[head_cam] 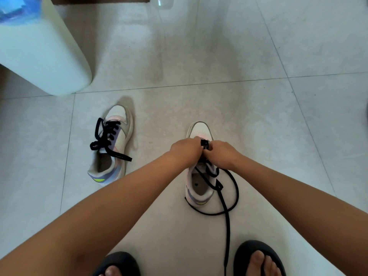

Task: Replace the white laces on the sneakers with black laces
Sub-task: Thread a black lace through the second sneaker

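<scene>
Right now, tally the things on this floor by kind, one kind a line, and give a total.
Sneakers: 2, left sneaker and right sneaker
Black laces: 2, tied lace and loose lace
Black slippers on the feet: 2, left slipper and right slipper
White bins: 1, bin
Total: 7

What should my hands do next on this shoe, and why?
Probably pull the black lace snug through the front eyelets. Both the left hand and right hand pinch it near the toe of the right sneaker, and long slack trails on the floor.
</scene>
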